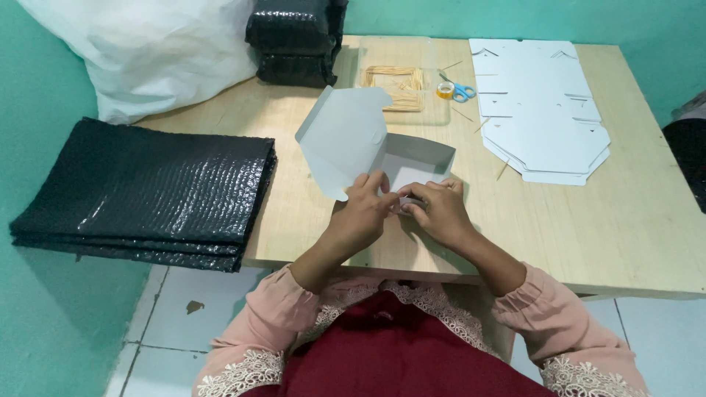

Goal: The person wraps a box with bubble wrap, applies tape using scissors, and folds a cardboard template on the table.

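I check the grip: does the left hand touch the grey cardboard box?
Touching. The head view shows the left hand fingers pressed on the near edge of the grey cardboard box.

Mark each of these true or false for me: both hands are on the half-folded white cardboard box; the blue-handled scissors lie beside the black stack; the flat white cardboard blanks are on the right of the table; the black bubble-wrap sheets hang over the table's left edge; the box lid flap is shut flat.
1. Both hands, left hand and right hand, are on the half-folded white cardboard box. True.
2. The blue-handled scissors lie beside the black stack. False: they lie at the far middle, by the roll of yellow tape.
3. The flat white cardboard blanks are on the right of the light wooden table. True.
4. The black bubble-wrap sheets hang over the table's left edge. True.
5. The lid flap is shut flat. False: it stands raised.
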